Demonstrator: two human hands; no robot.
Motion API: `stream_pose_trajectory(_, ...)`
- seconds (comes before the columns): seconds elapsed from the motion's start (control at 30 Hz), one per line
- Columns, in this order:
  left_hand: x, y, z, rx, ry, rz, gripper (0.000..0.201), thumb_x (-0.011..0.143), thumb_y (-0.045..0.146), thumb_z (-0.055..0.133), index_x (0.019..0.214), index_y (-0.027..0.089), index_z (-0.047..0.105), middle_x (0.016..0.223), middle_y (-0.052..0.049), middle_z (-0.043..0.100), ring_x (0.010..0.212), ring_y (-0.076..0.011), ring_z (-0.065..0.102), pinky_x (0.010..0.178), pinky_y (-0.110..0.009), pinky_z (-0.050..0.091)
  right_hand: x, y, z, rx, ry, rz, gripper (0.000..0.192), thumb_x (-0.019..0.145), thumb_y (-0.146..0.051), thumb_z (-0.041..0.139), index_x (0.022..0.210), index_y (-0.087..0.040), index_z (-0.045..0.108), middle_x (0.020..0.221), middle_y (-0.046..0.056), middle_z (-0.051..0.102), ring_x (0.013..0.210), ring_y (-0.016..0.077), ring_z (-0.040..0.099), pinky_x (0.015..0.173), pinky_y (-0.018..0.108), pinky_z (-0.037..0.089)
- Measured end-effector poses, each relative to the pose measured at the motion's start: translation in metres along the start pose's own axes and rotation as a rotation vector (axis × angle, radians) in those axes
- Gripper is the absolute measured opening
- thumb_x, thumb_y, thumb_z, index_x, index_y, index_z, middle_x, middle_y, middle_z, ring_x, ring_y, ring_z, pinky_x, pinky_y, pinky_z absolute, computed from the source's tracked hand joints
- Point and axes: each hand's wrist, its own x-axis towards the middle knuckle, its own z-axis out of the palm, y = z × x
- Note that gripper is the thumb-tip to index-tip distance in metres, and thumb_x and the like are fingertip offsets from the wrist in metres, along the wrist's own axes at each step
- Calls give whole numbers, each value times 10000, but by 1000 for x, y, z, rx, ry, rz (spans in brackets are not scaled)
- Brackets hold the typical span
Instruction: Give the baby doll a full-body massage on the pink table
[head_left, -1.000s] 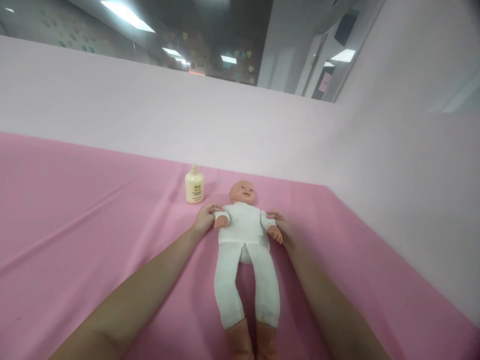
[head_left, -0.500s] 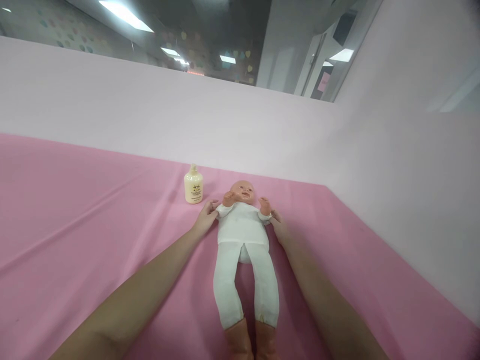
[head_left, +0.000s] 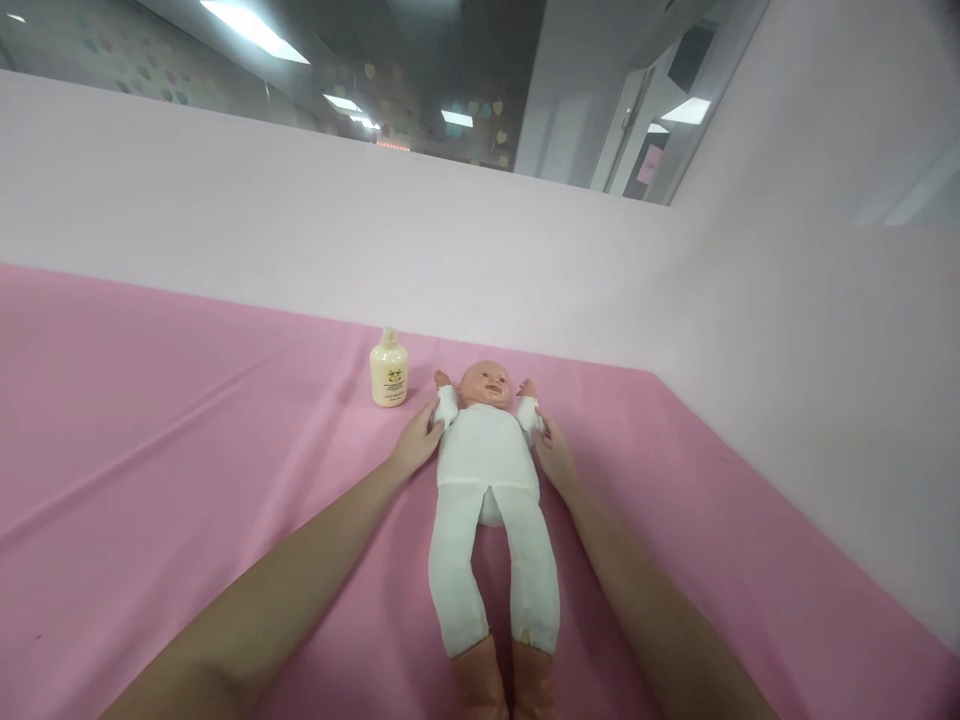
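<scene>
**Both hands holding a doll's raised arms on pink cloth**

I am looking down through the head camera at a baby doll [head_left: 486, 450] lying on its back on the pink cloth [head_left: 187, 470], head pointing away from me and legs stretching back between my forearms. The doll is wearing a white top and white leggings, with its bare feet reaching the lower edge of the view.

My left hand [head_left: 415, 440] is lying against the doll's sleeved arm on that side, the fingers [head_left: 429, 418] curling loosely around the sleeve just below the doll's small hand, which is pointing up beside its head. My right hand [head_left: 551, 452] is doing the same on the other side, its fingers [head_left: 541, 424] closing partway around the other sleeve, with the doll's other hand sticking up just past my fingertips. Neither hand is clenching tightly; how firmly each is gripping, I cannot tell.

A cream lotion bottle [head_left: 388, 370] is standing upright just beyond my left fingertips, near the doll's head but not touching it. A pale pink wall [head_left: 375, 230] is rising beyond the bottle and wrapping around well off to the side of my right fingers.
</scene>
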Motion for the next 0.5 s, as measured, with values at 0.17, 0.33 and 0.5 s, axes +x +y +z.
stream_pose_trajectory(0.17,1,4,-2,135,-26,-15,477,916,351,484,1367,207,541,1284,-94,642,1156,-278,589,1010,-413,435,3,2,-3,-138,-18,62,507,901,-406,482,1386,-264,533,1383,57,588,1267,237,557,1110,463,412)
stream_pose_trajectory(0.33,2,5,-6,250,-50,-45,420,911,394,489,1253,193,625,1136,-104,693,1020,-275,626,919,-395,464,5,0,-5,-206,-43,97,498,903,-398,470,1379,-269,542,1387,47,595,1276,221,556,1115,452,399)
stream_pose_trajectory(0.5,2,7,-7,245,-65,-53,422,914,403,478,1247,192,630,1142,-98,695,1034,-266,621,918,-378,465,5,0,-5,-207,-34,104,492,902,-408,469,1363,-262,559,1384,46,599,1294,228,543,1129,462,385)
